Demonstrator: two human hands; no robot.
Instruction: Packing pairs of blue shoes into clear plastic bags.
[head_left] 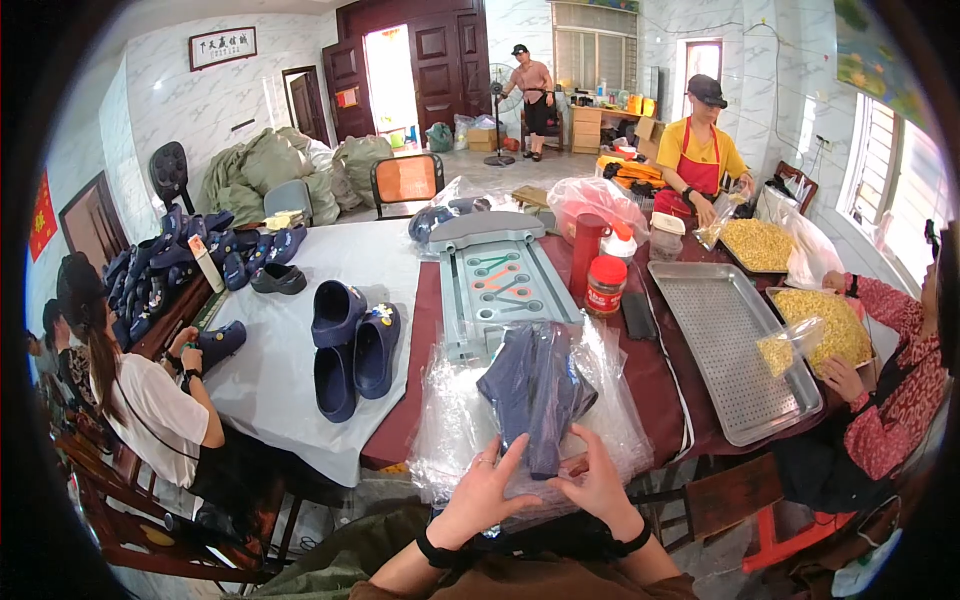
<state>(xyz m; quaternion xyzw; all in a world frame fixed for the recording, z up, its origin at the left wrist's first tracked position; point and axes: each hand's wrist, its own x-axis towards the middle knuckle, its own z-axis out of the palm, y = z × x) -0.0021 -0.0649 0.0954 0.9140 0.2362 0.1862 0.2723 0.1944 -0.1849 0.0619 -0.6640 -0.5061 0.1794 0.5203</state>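
A pair of navy clogs (530, 385) lies in a clear plastic bag in front of me, on a stack of flat clear bags (440, 430) at the table's near edge. At the bag's near left side, my left hand (480, 492) has thumb and forefinger spread apart. My right hand (606, 490) mirrors it at the near right side, thumb and forefinger also apart. Both hands are at the bag's near end; whether the hidden fingers touch it I cannot tell. Left of the bag, unbagged navy clogs (375, 350) sit close together on the white table cover (270, 360).
Beyond the bag lies a grey plastic board (505, 285) with coloured shapes. To its right are a red-lidded jar (605, 285), a dark phone (638, 315) and a perforated metal tray (730, 350). Many clogs (160, 265) are heaped at left. People sit on both sides.
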